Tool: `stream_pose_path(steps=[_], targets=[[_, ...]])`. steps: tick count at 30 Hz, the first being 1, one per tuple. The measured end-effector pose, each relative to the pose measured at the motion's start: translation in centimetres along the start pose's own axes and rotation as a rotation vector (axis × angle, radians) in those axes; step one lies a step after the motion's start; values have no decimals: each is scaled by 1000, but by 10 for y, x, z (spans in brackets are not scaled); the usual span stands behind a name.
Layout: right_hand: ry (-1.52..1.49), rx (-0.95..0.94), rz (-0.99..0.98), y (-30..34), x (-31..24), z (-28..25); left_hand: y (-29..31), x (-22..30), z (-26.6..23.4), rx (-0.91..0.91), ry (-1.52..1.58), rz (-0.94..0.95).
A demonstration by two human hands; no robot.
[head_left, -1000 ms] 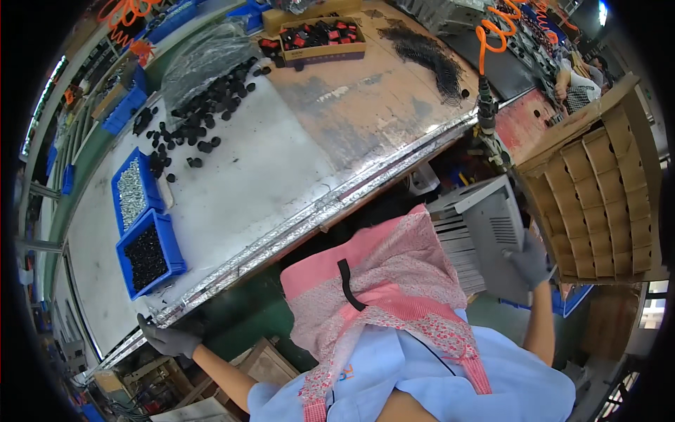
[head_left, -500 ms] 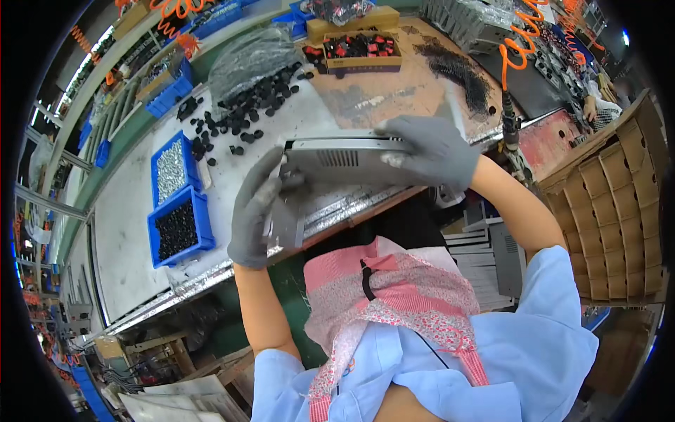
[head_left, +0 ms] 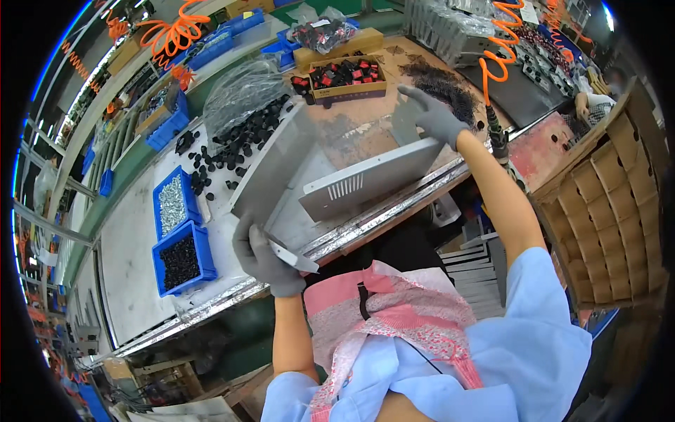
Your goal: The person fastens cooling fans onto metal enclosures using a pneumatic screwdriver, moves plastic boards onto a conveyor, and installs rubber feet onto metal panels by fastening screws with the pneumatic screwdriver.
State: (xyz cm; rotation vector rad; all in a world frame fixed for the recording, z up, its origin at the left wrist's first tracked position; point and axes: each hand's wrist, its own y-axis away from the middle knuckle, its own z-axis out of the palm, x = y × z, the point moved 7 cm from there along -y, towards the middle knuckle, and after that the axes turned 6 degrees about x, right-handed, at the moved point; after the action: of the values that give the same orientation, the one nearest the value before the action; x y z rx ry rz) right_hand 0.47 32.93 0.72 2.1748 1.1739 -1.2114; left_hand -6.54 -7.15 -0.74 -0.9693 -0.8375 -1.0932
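My left hand point(head_left: 271, 260), in a grey glove, grips the bent flange point(head_left: 297, 259) at the near end of a grey sheet-metal piece. Its tall plain wall point(head_left: 271, 165) leans up to the left. A vented grey metal wall point(head_left: 376, 184) stands tilted on the right, slots facing me. The V-shaped gap between the walls shows bare metal inside. My right hand point(head_left: 439, 121), also gloved, is at the vented wall's far right corner, index finger stretched over a small end flange point(head_left: 404, 121) and thumb side against the metal. Whether the walls are one piece, I cannot tell.
Left on the bench stand blue bins of silver screws point(head_left: 171, 204) and black screws point(head_left: 179, 260). Black caps point(head_left: 239, 144) lie loose beside a plastic bag point(head_left: 242, 95). A carton of red-and-black parts point(head_left: 348, 79) stands behind. A screwdriver point(head_left: 498, 141) hangs right, near a divided cardboard box point(head_left: 598, 211).
The metal box between my hands has come apart into a V of walls. My right hand has risen and straightened a finger; my left hand has moved slightly right and toward me.
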Motion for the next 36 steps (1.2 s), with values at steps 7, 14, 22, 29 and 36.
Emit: stream_pose_path(steps=[7,14,22,29,36], targets=[[710,362,-558,113,-52,-7,70,19,36,-284,-497,734],[791,385,-688,169,-51,2,87,6,52,-319,-522,625],[847,320,-731,175,-30,17,87,-4,57,-342,-493,423],[708,341,-610,163,-19,-6,92,-3,46,-308,-455,284],[552,583,-573,155,-28,-25,98,5,57,-453,-490,362]])
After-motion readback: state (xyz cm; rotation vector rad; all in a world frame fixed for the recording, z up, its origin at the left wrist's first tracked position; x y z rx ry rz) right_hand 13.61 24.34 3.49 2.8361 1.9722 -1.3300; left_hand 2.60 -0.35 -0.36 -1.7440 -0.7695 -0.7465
